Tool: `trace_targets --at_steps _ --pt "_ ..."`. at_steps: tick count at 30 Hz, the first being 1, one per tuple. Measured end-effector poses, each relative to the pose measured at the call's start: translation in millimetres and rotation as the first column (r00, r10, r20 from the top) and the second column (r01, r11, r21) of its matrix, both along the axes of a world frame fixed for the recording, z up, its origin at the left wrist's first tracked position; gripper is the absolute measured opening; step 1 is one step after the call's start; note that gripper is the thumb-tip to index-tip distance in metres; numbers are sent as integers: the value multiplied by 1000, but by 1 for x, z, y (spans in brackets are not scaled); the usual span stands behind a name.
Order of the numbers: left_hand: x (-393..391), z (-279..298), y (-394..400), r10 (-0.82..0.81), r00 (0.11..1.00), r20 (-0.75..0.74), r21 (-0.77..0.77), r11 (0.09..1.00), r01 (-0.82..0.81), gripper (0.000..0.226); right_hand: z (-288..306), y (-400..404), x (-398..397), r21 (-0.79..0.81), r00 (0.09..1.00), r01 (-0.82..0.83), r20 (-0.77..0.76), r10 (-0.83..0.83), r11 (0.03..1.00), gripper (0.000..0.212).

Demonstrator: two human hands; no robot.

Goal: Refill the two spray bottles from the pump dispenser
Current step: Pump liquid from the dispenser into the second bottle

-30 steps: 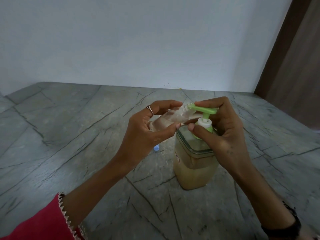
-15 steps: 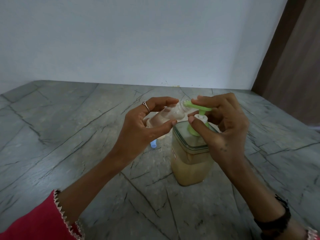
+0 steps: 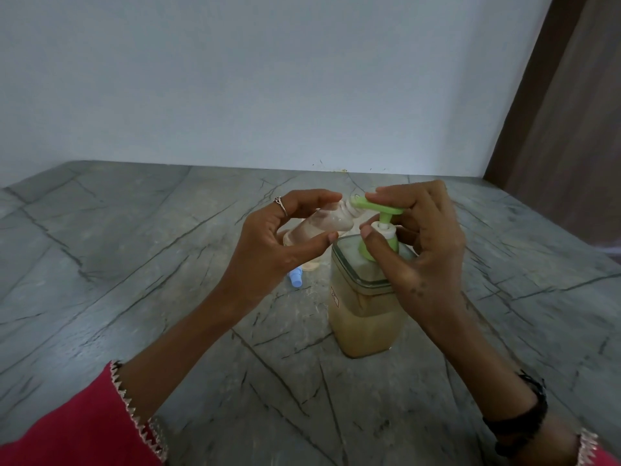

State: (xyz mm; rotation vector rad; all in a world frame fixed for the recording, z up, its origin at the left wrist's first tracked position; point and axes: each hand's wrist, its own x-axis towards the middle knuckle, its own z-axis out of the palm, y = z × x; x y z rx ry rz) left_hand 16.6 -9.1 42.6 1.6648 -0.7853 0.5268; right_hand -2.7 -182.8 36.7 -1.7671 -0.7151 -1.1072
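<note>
A red sleeve (image 3: pixel 77 428) with zigzag trim, a finger ring (image 3: pixel 281 205), and a black wristband (image 3: pixel 524 418).

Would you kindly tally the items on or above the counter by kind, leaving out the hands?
Pump dispenser: 1
Spray bottle, clear, uncapped, held in the left hand: 1
Blue spray cap, lying on the counter: 1
Total: 3. Something pale sits behind the left hand; I cannot tell what it is.

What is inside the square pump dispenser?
The pump dispenser holds a cloudy yellowish-beige liquid in its lower part; the upper part looks empty. The right hand covers part of its top, so the dip tube cannot be seen clearly.
</note>
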Motion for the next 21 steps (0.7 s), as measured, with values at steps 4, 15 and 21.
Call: trace_targets --at_steps 4,15,21 --pt "0 0 -1 3 1000 0 -10 1000 -3 36 -1 0 0 -10 999 25 31 -25 1000 32" --pt "-1 0 0 -59 997 -55 -38 998 57 36 4 1 0 36 999 39 2 -39 999 32" --pt "0 -4 2 -53 996 -67 -26 998 51 46 8 1 1 2 998 56 -42 -56 998 8"
